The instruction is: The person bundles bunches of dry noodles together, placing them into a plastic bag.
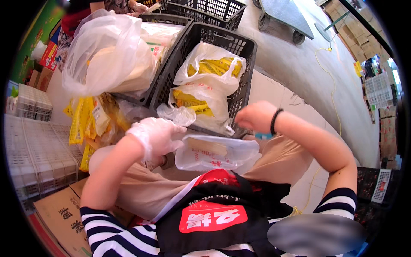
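Observation:
My left hand (153,135), in a thin clear glove, is closed at the left edge of a clear plastic bag (205,162). The bag has red print, and a pale flat piece shows inside it; it lies over my lap. My bare right hand (256,118), with a black band on the wrist, is raised beside the near right corner of a black crate (252,55). Its fingers are curled together; what they hold, if anything, cannot be made out. In the crate sit white plastic bags (209,88) with yellow packets (216,66). A small teal thing (263,135) shows below that hand.
A second black crate (186,21) at left holds a large translucent bag (107,55). Yellow packets (81,118) hang beside it. White crates (38,141) and a cardboard box (60,218) stand at left. Another person's gloved hand (139,7) is at the top. A wheeled cart (287,17) stands beyond.

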The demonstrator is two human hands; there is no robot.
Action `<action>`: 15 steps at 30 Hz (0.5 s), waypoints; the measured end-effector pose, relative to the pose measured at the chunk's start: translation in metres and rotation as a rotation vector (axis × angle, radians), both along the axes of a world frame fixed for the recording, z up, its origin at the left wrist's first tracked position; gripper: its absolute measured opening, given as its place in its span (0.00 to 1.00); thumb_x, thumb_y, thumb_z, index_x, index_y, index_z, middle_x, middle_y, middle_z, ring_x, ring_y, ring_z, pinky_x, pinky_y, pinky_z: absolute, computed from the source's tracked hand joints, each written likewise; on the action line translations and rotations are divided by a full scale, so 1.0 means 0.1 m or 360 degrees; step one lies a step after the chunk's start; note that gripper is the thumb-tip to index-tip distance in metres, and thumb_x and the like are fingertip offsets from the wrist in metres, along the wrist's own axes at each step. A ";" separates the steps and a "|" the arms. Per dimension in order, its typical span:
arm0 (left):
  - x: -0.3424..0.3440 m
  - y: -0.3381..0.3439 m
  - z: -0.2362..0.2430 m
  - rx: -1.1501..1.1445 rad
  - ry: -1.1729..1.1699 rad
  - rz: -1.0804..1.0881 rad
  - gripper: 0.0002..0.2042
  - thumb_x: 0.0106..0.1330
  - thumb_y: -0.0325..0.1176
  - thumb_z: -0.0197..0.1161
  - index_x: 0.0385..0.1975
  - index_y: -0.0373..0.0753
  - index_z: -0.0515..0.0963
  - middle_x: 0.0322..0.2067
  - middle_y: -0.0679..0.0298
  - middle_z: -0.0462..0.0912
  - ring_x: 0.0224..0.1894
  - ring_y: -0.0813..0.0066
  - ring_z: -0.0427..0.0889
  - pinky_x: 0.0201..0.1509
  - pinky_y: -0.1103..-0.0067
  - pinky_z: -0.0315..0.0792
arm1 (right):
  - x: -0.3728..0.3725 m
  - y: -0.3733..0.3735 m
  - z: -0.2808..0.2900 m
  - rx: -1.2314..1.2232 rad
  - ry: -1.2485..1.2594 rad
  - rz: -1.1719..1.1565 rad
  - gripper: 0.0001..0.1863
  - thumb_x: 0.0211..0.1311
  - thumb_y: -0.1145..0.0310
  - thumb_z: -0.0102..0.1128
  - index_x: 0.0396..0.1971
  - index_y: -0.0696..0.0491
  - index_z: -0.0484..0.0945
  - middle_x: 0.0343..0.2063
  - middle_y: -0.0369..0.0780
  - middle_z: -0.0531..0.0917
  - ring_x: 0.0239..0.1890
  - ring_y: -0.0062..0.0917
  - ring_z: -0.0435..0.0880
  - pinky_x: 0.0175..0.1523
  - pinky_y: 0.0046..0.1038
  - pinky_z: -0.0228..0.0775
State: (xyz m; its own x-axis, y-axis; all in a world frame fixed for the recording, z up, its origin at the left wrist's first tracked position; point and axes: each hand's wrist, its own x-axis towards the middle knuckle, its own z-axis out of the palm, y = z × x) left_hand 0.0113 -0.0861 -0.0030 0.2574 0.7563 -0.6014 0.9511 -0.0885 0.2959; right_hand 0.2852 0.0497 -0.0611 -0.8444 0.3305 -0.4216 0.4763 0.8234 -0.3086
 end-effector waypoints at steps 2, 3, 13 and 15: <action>-0.15 0.18 0.09 0.0217 -0.0091 -0.0011 0.18 0.57 0.43 0.59 0.48 0.47 0.77 0.31 0.53 0.81 0.33 0.58 0.81 0.39 0.70 0.75 | -0.19 0.47 0.05 0.0060 0.0056 -0.0042 0.11 0.57 0.62 0.50 0.35 0.47 0.80 0.30 0.42 0.82 0.34 0.38 0.81 0.42 0.36 0.73; -0.16 0.33 0.19 0.0200 -0.0034 0.0025 0.18 0.58 0.42 0.58 0.47 0.46 0.76 0.32 0.52 0.81 0.34 0.57 0.81 0.41 0.69 0.74 | -0.29 0.72 0.03 0.0076 0.0104 -0.0052 0.12 0.57 0.63 0.49 0.34 0.47 0.80 0.31 0.42 0.82 0.35 0.37 0.80 0.43 0.36 0.72; 0.02 2.19 -1.22 0.0199 0.0043 -0.0061 0.15 0.61 0.32 0.49 0.47 0.41 0.75 0.45 0.52 0.76 0.45 0.53 0.76 0.49 0.69 0.71 | -0.92 2.24 -1.46 0.0257 -0.0207 -0.0124 0.13 0.53 0.68 0.52 0.38 0.49 0.81 0.38 0.43 0.82 0.44 0.35 0.80 0.46 0.33 0.71; -0.05 2.40 -1.99 0.0832 0.0028 -0.0333 0.15 0.61 0.31 0.49 0.48 0.37 0.73 0.46 0.55 0.76 0.47 0.55 0.76 0.50 0.70 0.71 | -1.09 2.20 -1.68 0.0181 -0.0727 0.0117 0.14 0.49 0.68 0.56 0.38 0.50 0.82 0.40 0.43 0.82 0.46 0.34 0.80 0.47 0.33 0.71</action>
